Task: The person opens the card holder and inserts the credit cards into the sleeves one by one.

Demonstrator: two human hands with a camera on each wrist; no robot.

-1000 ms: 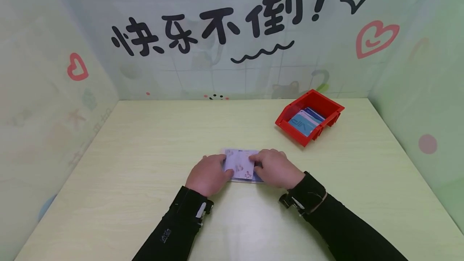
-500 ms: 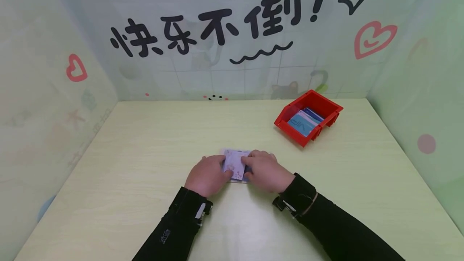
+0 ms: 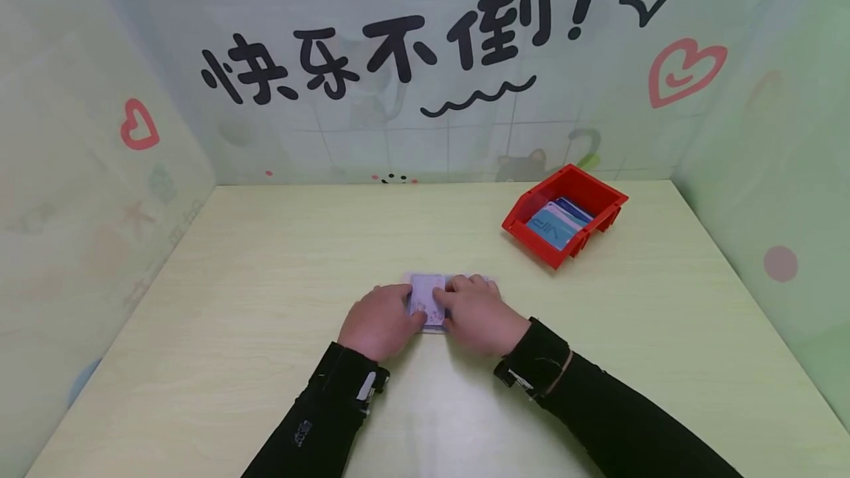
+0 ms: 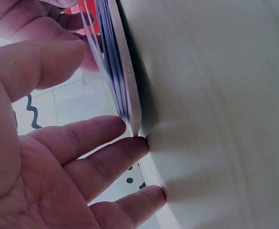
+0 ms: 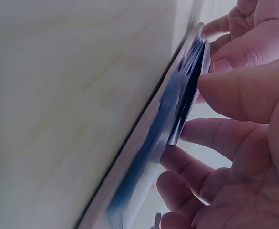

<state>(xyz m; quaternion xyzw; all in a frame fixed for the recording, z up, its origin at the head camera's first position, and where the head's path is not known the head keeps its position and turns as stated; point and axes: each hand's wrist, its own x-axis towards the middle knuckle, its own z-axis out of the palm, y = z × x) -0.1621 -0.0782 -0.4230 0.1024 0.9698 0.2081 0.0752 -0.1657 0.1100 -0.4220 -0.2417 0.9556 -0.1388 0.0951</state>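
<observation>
A small pale-purple card holder point(image 3: 427, 299) with a flower print lies open on the table, between both hands. Thin leaves are layered above its thicker base cover point(image 4: 129, 90) in the left wrist view. My left hand point(image 3: 378, 321) is at the holder's left side, its extended fingertips touching the edge. At the other side, my right hand point(image 3: 481, 316) pinches the raised upper leaf between thumb and index finger. Bluish, clear-looking sleeves point(image 5: 151, 129) show beneath that leaf in the right wrist view. The right hand covers much of the holder's right half in the head view.
A red bin point(image 3: 598, 194) stands at the back right of the pale wooden table point(image 3: 299, 242). Several blue and purple cards point(image 3: 554, 226) lie in it. Printed cloth walls point(image 3: 372, 146) enclose the back and both sides.
My right hand has moved left toward the left hand, bringing the raised leaf's right edge with it. The left hand has stayed at the holder's left side.
</observation>
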